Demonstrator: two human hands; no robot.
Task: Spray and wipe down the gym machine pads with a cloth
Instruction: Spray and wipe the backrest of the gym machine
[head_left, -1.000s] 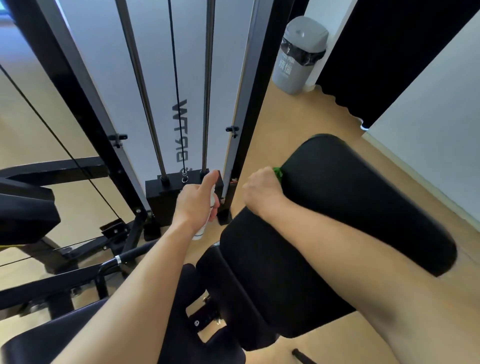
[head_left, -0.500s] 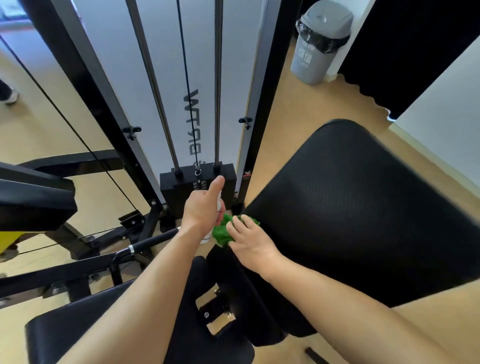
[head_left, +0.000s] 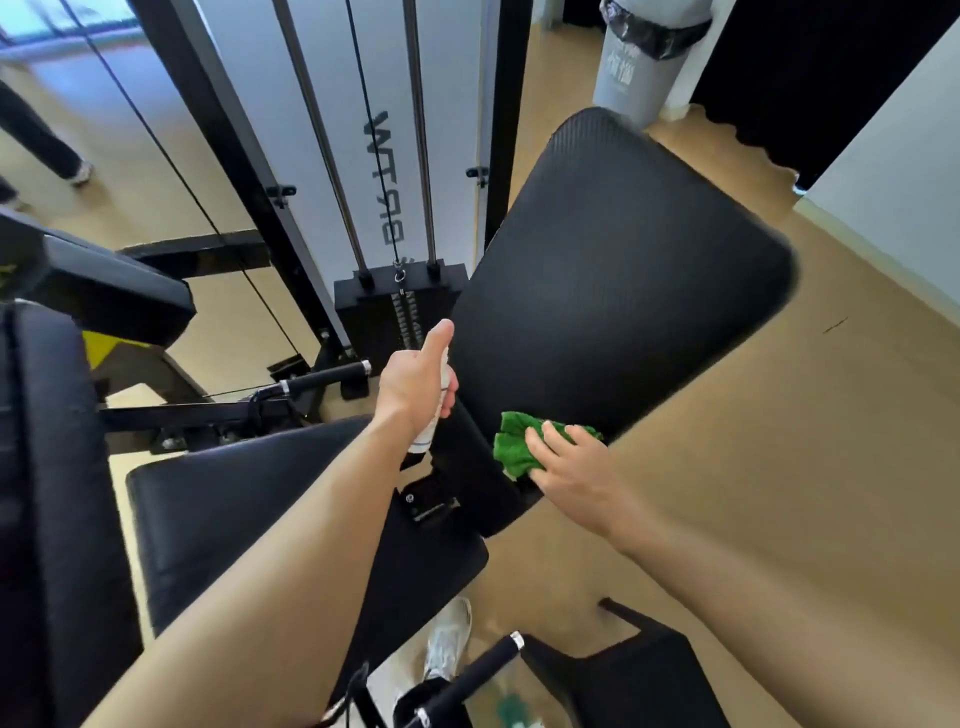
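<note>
Right hand (head_left: 571, 467), fingers (head_left: 556, 441) straight, pressed green cloth (head_left: 511, 441) on back pad (head_left: 623, 270); left hand (head_left: 415, 384) gripped spray bottle (head_left: 427, 439). Best was firm wipes beyond fingertips.

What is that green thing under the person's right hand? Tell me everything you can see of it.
The bright green fuzzy cloth looks like soft towelling or microfibre. It is bunched into a loose wad rather than spread flat. It lies against the lower edge of the large black textured machine pad, where the right hand presses on it with fairly straight fingers that hide part of it. The left hand, holding a white spray bottle, does not touch it.
</note>
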